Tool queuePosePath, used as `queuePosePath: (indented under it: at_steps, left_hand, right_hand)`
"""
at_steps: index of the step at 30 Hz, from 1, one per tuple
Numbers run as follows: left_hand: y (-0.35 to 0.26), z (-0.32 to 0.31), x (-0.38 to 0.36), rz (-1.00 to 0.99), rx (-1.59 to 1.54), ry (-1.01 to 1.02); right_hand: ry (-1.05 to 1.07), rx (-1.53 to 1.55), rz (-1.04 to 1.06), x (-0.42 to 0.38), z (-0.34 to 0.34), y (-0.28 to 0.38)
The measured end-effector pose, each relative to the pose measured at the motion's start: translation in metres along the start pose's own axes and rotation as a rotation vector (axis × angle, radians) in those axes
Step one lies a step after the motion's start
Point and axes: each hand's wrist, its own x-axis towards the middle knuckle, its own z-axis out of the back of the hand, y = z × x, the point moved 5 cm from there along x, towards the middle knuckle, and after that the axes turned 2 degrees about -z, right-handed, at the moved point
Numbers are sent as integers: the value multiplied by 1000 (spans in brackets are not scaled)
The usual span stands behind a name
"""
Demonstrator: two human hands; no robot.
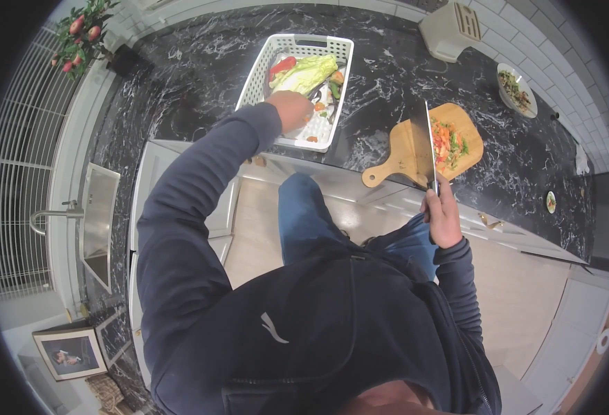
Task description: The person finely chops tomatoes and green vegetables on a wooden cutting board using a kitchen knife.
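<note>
My left hand (293,111) reaches into a white plastic basket (247,83), its fingers curled and partly hidden; what they hold I cannot tell. Just beyond the fingers lies a head of leafy lettuce (308,75), with a red pepper (284,66) at its left. Small orange pieces (318,107) lie near my fingertips. My right hand (444,216) grips the handle of a kitchen knife (423,142). Its blade stands over a wooden cutting board (401,149), beside a heap of chopped orange, red and green vegetables (448,145).
On the dark marbled counter (207,62), a knife block (451,29) stands at the back. A bowl of chopped food (517,90) is at the right, with a small dish (551,202) nearer the edge. The sink (100,221) lies to the left.
</note>
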Motion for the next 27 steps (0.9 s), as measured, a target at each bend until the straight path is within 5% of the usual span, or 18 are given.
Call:
queuePosePath:
  at_steps: [6, 8, 11, 18, 24, 27]
  left_hand:
    - [2, 8, -5, 24, -57, -33]
    - [11, 13, -10, -19, -213, -300]
    - [20, 17, -23, 6, -383, -380]
    - [14, 11, -32, -55, -401, -375]
    - [0, 17, -22, -18, -253, -146]
    - [-11, 6, -12, -149, -250, -66]
  right_hand:
    - [-4, -29, 15, 2, 3, -2]
    - [0, -22, 5, 4, 5, 1]
    - [4, -39, -4, 4, 4, 0]
    - [17, -42, -3, 3, 2, 7]
    - [11, -42, -91, -1, 2, 7]
    - [20, -38, -63, 0, 4, 6]
